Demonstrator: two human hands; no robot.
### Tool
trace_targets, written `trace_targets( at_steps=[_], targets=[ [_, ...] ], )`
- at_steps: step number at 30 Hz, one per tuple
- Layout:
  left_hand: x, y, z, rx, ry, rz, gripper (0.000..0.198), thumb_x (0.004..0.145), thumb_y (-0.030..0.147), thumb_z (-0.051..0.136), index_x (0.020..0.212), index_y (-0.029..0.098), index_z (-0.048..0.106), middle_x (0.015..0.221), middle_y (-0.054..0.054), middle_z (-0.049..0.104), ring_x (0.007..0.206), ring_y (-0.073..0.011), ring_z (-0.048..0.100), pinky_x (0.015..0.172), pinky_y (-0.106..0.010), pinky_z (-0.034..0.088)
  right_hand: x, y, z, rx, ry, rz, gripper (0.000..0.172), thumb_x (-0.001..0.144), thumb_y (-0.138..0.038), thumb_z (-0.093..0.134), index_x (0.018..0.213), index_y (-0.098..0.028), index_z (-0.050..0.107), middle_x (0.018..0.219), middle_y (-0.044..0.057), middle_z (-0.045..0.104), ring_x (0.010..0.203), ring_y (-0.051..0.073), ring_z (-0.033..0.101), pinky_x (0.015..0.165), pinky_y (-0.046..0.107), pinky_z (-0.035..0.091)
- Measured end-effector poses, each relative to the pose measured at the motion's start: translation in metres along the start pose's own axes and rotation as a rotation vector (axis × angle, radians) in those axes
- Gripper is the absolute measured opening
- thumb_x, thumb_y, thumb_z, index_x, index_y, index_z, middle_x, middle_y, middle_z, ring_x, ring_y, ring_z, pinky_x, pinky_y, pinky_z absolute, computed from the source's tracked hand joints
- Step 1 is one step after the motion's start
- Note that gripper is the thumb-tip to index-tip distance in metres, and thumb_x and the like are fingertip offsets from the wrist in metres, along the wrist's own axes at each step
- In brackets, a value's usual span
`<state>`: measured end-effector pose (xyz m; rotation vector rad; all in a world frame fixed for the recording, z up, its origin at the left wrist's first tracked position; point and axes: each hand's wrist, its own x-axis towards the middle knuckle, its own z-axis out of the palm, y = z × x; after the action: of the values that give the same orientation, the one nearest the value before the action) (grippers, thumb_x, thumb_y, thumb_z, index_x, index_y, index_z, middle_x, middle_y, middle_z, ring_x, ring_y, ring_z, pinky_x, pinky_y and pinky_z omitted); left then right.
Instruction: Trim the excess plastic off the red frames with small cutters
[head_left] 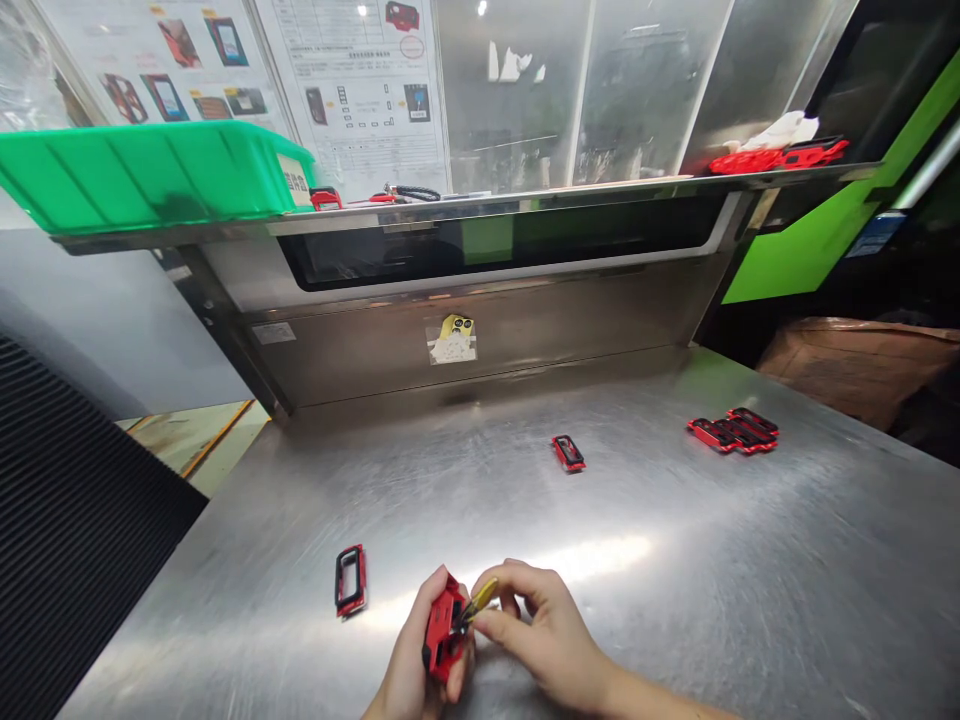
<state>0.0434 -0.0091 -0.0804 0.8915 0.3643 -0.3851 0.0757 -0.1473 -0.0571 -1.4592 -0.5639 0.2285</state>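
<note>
My left hand (409, 675) grips a red plastic moulded part (444, 630), holding it upright on its edge just above the steel table (675, 570). My right hand (540, 635) pinches small yellow-handled side cutters (480, 602), whose tips touch the upper edge of the red part. The fingers hide most of the cutters' jaws and handles. A red and black rectangular frame (350, 580) lies to the left of my hands. Another small one (568, 453) lies farther ahead, and several more (733, 431) overlap at the right.
A green plastic tray (142, 175) overhangs a steel shelf (480, 205) at the back, where red parts and a black cord lie. Printed instruction sheets (352, 85) hang behind it. A black ribbed mat (71, 530) lies at the left, and a brown cardboard box (859, 365) sits at the right.
</note>
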Motion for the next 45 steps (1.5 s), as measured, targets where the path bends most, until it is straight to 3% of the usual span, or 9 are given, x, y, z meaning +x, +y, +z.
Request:
trace_targets(
  at_steps=[5, 9, 15, 18, 26, 33, 45],
  targets=[
    [-0.002, -0.001, 0.000, -0.026, -0.045, -0.004, 0.059, 0.051, 0.073, 0.065, 0.045, 0.017, 0.046, 0.021, 0.004, 0.030, 0.024, -0.0051, 0.025, 0.036, -0.020, 0.010, -0.001, -0.001, -0.001, -0.002, -0.007, -0.013, 0.009, 0.075, -0.023, 0.064, 0.078, -0.017, 0.070, 0.072, 0.001, 0.062, 0.063, 0.012, 0.046, 0.058, 0.020, 0.036],
    [-0.003, -0.002, 0.001, -0.047, -0.062, -0.030, 0.062, 0.049, 0.073, 0.066, 0.042, 0.017, 0.040, 0.022, 0.004, 0.028, 0.025, -0.0047, 0.024, 0.036, -0.019, 0.013, -0.003, -0.002, -0.001, -0.093, -0.021, -0.061, 0.014, 0.074, -0.029, 0.069, 0.082, -0.017, 0.072, 0.066, 0.001, 0.058, 0.059, 0.012, 0.045, 0.057, 0.021, 0.035],
    [-0.007, 0.004, 0.008, -0.157, 0.071, -0.028, 0.056, 0.044, 0.063, 0.077, 0.055, 0.016, 0.049, 0.033, 0.006, 0.040, 0.029, -0.0040, 0.028, 0.034, -0.017, 0.015, -0.003, -0.002, 0.003, -0.226, -0.065, -0.242, 0.039, 0.080, -0.054, 0.064, 0.079, -0.015, 0.070, 0.059, 0.001, 0.056, 0.056, 0.013, 0.043, 0.054, 0.024, 0.032],
    [-0.006, 0.004, 0.007, -0.140, 0.032, -0.057, 0.058, 0.043, 0.066, 0.076, 0.053, 0.016, 0.049, 0.030, 0.006, 0.038, 0.026, -0.0034, 0.026, 0.033, -0.017, 0.012, -0.003, -0.001, 0.004, -0.250, -0.074, -0.284, 0.039, 0.082, -0.054, 0.062, 0.079, -0.015, 0.069, 0.057, 0.001, 0.055, 0.055, 0.013, 0.043, 0.053, 0.024, 0.032],
    [-0.011, 0.008, 0.013, -0.156, 0.045, -0.018, 0.055, 0.050, 0.062, 0.077, 0.057, 0.014, 0.049, 0.039, 0.007, 0.040, 0.028, -0.0015, 0.027, 0.033, -0.016, 0.010, -0.004, -0.002, 0.004, -0.278, -0.083, -0.268, 0.035, 0.082, -0.050, 0.062, 0.078, -0.016, 0.068, 0.058, 0.002, 0.055, 0.056, 0.014, 0.044, 0.055, 0.024, 0.033],
    [-0.007, 0.005, 0.011, -0.121, 0.000, -0.028, 0.059, 0.048, 0.067, 0.073, 0.050, 0.016, 0.044, 0.030, 0.008, 0.032, 0.025, -0.0025, 0.023, 0.033, -0.017, 0.008, -0.004, -0.003, 0.006, -0.300, -0.059, -0.285, 0.039, 0.083, -0.054, 0.059, 0.077, -0.016, 0.067, 0.057, 0.002, 0.055, 0.055, 0.014, 0.043, 0.054, 0.025, 0.032],
    [-0.003, 0.000, 0.004, -0.140, 0.082, -0.024, 0.055, 0.051, 0.063, 0.073, 0.061, 0.017, 0.045, 0.041, 0.009, 0.033, 0.031, -0.0023, 0.022, 0.033, -0.018, 0.009, -0.003, -0.002, 0.006, -0.299, -0.082, -0.304, 0.042, 0.085, -0.056, 0.057, 0.079, -0.016, 0.068, 0.056, 0.002, 0.055, 0.054, 0.014, 0.043, 0.053, 0.024, 0.033]
  ],
)
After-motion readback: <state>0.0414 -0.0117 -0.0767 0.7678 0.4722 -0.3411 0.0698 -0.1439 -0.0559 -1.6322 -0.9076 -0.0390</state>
